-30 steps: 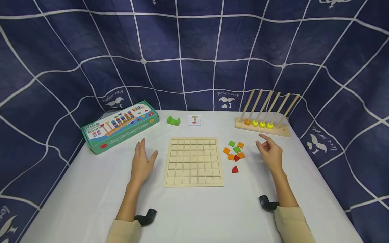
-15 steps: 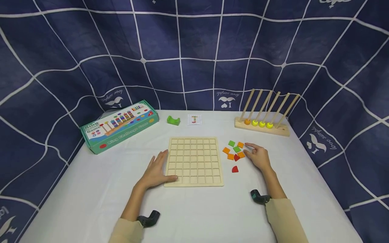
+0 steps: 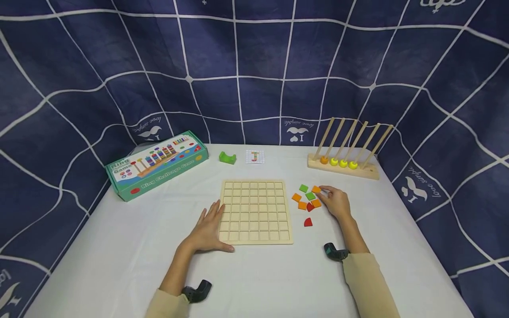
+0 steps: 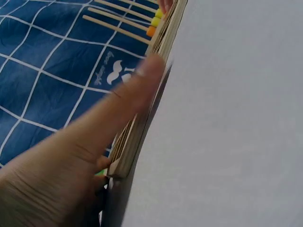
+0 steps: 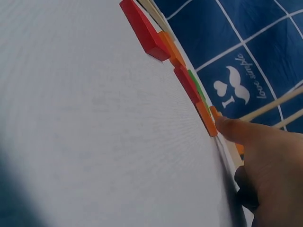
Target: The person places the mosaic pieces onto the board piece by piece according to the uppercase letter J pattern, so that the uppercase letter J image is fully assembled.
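A pale wooden grid board (image 3: 254, 212) lies flat on the white table. My left hand (image 3: 207, 229) rests at its left edge with the fingers extended, and the thumb lies by the near left corner. In the left wrist view, the thumb (image 4: 113, 106) stretches along the board's edge (image 4: 142, 127). To the board's right, my right hand (image 3: 337, 204) pinches an orange square tile (image 3: 316, 189) between thumb and index fingertips. Close by lie other orange tiles (image 3: 296, 197), green tiles (image 3: 303, 188) and red quarter-round pieces (image 3: 308, 222).
A green game box (image 3: 159, 165) stands at the back left. Beside it are a green notched block (image 3: 227, 158) and a pattern card (image 3: 255, 157). At the back right is a wooden peg rack (image 3: 342, 167) with orange and yellow beads. A dark grid cloth (image 3: 258, 53) hangs behind.
My left hand has moved right from beside the board onto its left edge, its thumb lowering to the near corner. My right hand has come left to the tiles and taken an orange one.
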`<state>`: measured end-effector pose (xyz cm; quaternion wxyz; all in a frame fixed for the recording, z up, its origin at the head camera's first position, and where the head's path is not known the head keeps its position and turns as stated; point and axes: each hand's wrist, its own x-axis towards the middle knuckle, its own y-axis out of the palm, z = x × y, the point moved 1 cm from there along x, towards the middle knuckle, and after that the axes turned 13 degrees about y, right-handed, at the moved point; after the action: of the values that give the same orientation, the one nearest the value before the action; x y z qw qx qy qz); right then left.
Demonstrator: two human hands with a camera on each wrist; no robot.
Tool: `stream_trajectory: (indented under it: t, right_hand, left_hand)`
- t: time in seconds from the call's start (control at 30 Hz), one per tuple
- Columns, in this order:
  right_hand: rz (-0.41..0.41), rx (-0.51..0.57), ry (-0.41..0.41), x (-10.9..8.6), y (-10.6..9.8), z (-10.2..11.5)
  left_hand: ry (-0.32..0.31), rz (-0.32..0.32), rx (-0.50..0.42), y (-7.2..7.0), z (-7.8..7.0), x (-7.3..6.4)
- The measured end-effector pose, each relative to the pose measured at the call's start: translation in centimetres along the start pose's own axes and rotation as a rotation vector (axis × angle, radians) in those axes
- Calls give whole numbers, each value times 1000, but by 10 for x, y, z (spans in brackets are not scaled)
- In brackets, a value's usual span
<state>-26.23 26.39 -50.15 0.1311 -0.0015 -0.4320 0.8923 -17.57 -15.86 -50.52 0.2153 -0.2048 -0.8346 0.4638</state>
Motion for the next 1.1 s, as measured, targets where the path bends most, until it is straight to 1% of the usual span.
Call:
stream_trajectory:
  t: [0.1,0.2,0.27,0.4,0.5,0.6,0.77,0.83,0.93,1.1]
  right_hand:
    - [-15,76,2,-3,0,4]
    - [-9,134,-10,-10,1,12]
    - [0,159,-36,-14,2,20]
    - [39,179,-119,-23,10,41]
    - [81,180,-185,-27,21,57]
    - [113,167,-238,-31,36,73]
    - [162,151,-304,-42,63,98]
    - [190,145,-319,-48,72,109]
    - [212,139,-323,-53,85,124]
    - [184,134,-323,-52,102,141]
  left_hand:
    - [-2,-28,29,0,-2,-1]
    - [-8,-51,34,2,-4,-1]
    - [-12,-53,36,3,-5,0]
    - [-17,-43,37,4,-4,2]
    - [-15,-46,32,4,-4,3]
    - [-10,-54,31,3,-3,3]
    - [-4,-43,21,3,1,4]
    - [-10,-33,13,3,3,3]
    - [-5,-41,-7,3,4,2]
    - [1,-37,-11,2,4,4]
